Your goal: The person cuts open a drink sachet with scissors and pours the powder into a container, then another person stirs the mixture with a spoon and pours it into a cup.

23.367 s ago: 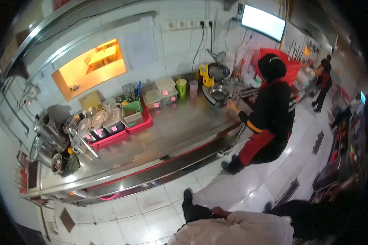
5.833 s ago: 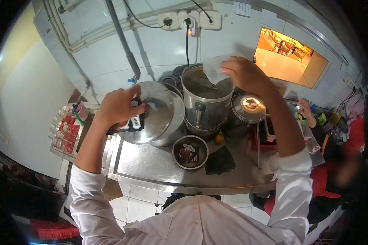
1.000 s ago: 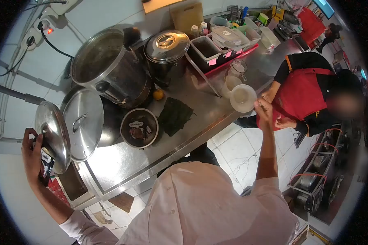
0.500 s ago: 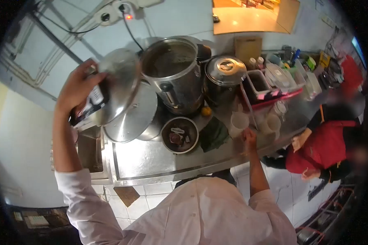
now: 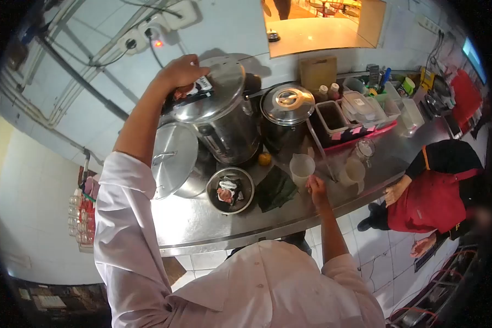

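My left hand is closed round a black-and-white packet and the top of a steel lid. That lid lies over the tall steel pot. On the counter, my right hand is closed at the side of a translucent plastic jug. A steel bowl holding packets stands in front of the pot, beside a dark green cloth and a small orange fruit. A second pot with a lid leans close on the left.
A lidded pot, food containers on a red tray, another plastic jug and a glass jar stand along the steel counter. A person in a red apron stands at the right. Glasses are at the left.
The lid in my left hand has moved right onto the tall pot, whose open top showed before. My right hand has brought the jug from beside the person down to the counter.
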